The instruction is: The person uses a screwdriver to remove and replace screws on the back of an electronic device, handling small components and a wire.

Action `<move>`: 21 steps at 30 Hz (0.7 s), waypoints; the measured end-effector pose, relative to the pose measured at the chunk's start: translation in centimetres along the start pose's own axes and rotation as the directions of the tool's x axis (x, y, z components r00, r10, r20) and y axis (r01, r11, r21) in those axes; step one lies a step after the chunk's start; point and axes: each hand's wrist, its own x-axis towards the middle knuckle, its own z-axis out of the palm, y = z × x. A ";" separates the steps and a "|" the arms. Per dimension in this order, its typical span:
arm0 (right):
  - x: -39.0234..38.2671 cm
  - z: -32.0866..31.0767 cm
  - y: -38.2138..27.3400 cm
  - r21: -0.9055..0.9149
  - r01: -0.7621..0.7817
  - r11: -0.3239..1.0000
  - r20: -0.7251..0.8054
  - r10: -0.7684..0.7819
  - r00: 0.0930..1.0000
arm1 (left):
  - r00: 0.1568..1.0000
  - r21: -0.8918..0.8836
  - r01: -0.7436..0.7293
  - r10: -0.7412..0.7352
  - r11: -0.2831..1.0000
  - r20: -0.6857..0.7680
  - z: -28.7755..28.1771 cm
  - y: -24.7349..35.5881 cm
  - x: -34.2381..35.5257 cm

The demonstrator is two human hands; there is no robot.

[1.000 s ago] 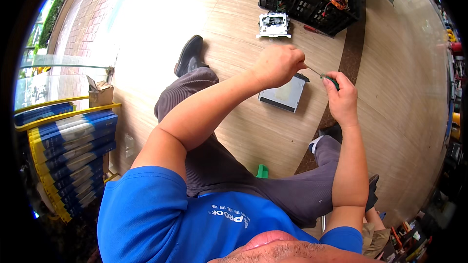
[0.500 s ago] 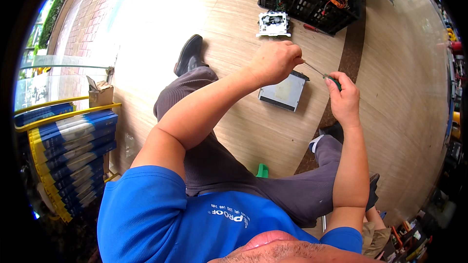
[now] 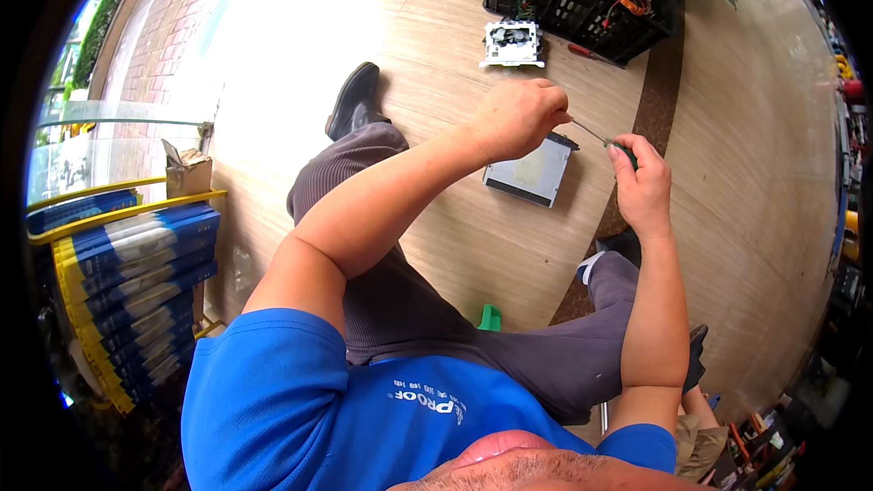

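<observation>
In my right hand (image 3: 643,184) is a screwdriver (image 3: 627,154) with a green handle, its thin metal shaft slanting up to the left. The fingers of my left hand (image 3: 520,116) are pinched together at the far end of that shaft. Whether some small part sits between those fingertips is hidden. On the floor below both hands lies a flat silver metal box (image 3: 529,173) with a dark front edge, partly covered by my left hand. Beyond my left hand rests a white-framed mechanism (image 3: 512,44) with dark parts inside.
A black plastic crate (image 3: 582,14) of tools and a multimeter stands at the back. Beside it lies a red-handled tool (image 3: 587,53). Stacked blue-and-yellow packages (image 3: 145,273) fill a yellow rack at left. A green object (image 3: 490,318) shows between my legs.
My left hand has shifted very slightly to the right and nearer at the screwdriver's end. My right hand keeps its hold, almost still.
</observation>
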 end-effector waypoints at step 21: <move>-0.2 0.8 -0.3 -0.007 0.061 0.998 0.029 -0.061 0.998 | 0.995 -0.059 -0.086 0.089 0.994 0.048 1.0 0.6 -0.3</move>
